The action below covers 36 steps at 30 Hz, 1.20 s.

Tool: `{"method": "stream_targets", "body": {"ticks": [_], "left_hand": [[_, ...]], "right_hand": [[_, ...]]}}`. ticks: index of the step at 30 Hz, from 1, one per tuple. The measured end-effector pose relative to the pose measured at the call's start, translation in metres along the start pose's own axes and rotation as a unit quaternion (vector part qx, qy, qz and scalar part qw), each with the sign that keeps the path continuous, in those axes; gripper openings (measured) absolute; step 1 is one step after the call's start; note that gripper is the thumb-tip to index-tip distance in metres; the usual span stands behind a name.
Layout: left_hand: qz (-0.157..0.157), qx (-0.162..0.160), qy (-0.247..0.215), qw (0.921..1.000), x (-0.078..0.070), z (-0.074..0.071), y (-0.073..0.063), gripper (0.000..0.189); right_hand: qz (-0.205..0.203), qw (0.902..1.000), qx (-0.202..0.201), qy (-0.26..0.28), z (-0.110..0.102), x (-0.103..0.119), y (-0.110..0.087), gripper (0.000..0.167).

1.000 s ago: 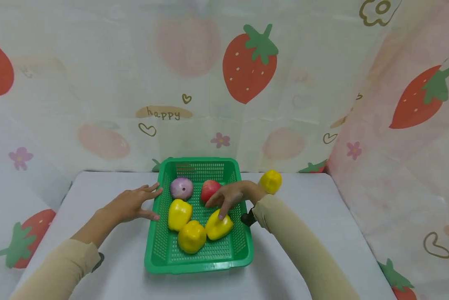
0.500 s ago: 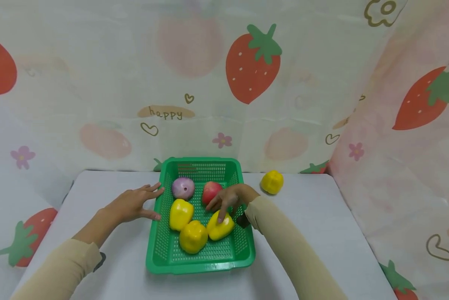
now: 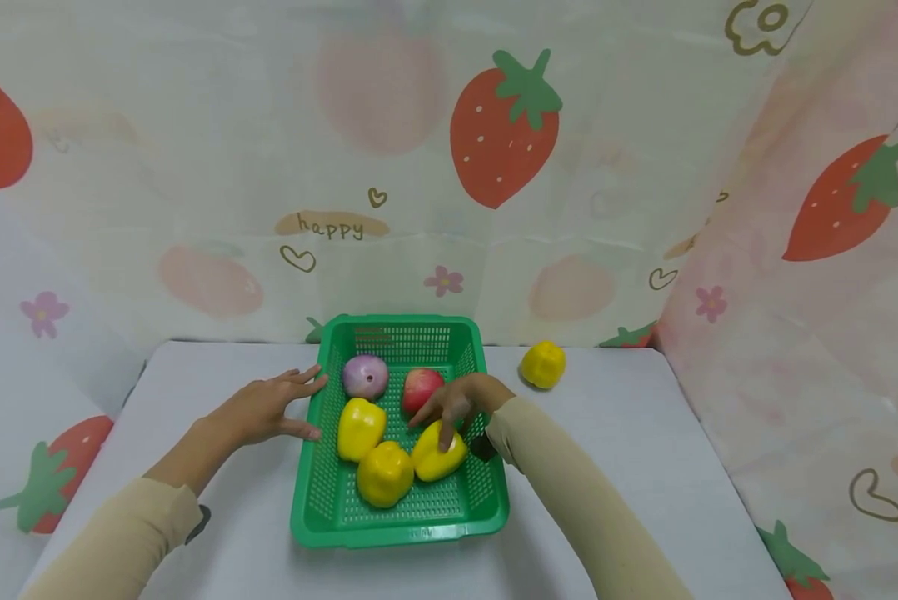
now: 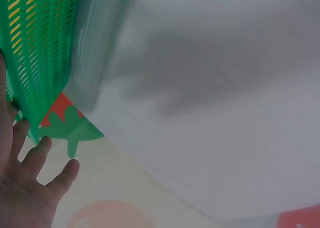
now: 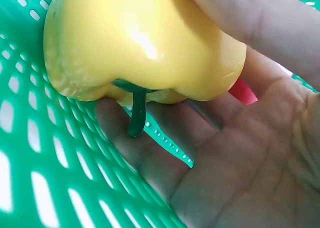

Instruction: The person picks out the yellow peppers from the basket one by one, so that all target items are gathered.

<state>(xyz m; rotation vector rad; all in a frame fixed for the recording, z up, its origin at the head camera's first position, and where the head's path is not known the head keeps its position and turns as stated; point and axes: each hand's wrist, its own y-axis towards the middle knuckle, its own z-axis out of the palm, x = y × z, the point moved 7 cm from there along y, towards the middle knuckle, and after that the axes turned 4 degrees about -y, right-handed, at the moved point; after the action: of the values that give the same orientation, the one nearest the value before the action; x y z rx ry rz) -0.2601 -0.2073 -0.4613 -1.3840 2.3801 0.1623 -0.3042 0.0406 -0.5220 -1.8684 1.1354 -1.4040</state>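
My right hand reaches into the green basket around a yellow bell pepper on its right side. Up close in the right wrist view, my thumb lies along that pepper, and my fingers curl past its green-stemmed end. At the basket's left rim, my left hand is spread, fingertips right at the edge. The left wrist view shows its fingers apart beside the perforated wall. Two more yellow bell peppers, one at the left and one at the front, sit in the basket.
Toward the back of the basket lie a purple round vegetable and a red apple-like fruit. Another yellow bell pepper rests outside on the white table. A strawberry-printed curtain hangs behind and at the sides.
My right hand has shifted slightly left and down around the pepper, its forearm following. The left hand stays at the rim, and the peppers keep their places.
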Motion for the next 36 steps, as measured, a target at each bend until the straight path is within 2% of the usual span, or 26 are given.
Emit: {"method": "stream_targets", "body": {"ticks": [7,15,26,36], "left_hand": [[-0.004,0.005,-0.002,1.0000,-0.002,-0.001,0.001,0.088],[-0.005,0.005,0.000,1.0000,-0.002,-0.001,0.001,0.087],[-0.008,0.007,-0.001,0.9999,-0.003,-0.001,0.000,0.087],[-0.011,0.004,0.001,0.9999,-0.004,-0.001,0.001,0.087]], "right_hand": [[-0.002,0.9997,-0.020,-0.012,0.000,0.002,-0.003,0.056],[-0.009,0.9995,-0.020,-0.022,-0.002,0.010,-0.010,0.043],[-0.047,0.9974,-0.024,-0.049,-0.015,0.025,-0.028,0.043],[-0.103,0.9889,-0.087,-0.064,-0.042,0.035,-0.062,0.054]]}}
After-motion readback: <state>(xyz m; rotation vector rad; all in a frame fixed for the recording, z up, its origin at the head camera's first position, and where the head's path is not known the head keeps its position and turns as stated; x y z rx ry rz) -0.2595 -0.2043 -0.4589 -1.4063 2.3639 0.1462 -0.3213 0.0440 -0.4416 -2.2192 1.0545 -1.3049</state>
